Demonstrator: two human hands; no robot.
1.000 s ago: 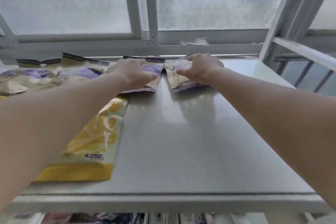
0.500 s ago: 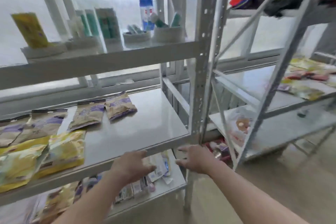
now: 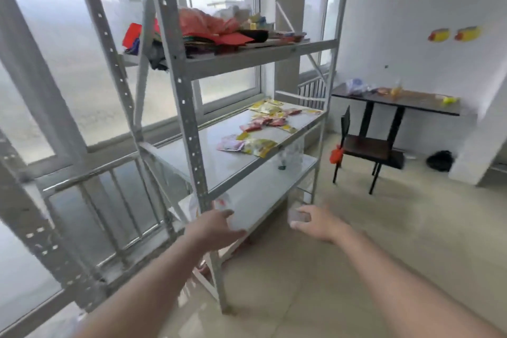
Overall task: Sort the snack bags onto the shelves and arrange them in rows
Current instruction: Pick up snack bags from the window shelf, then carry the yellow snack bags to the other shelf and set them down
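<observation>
Several loose snack bags [image 3: 267,125] in yellow, red and pink lie scattered on the middle shelf [image 3: 219,162] of a grey metal rack. My left hand [image 3: 215,229] hangs in front of the rack's near post [image 3: 192,129] at the level of the lower shelf [image 3: 260,195], fingers apart and empty. My right hand [image 3: 315,221] is out to the right of the rack over the floor, fingers loosely spread, holding nothing. Both hands are well below and in front of the bags. The view is blurred.
The top shelf carries a heap of red and dark packets [image 3: 216,33]. A dark table [image 3: 395,100] and a chair [image 3: 365,148] stand to the right by the white wall. A black bag [image 3: 440,160] lies on the floor. Frosted windows and a railing [image 3: 109,206] run behind the rack.
My view has swung right from the first rack with the rowed purple and yellow bags to this second rack. Both hands left those bags and now hang empty in front of me.
</observation>
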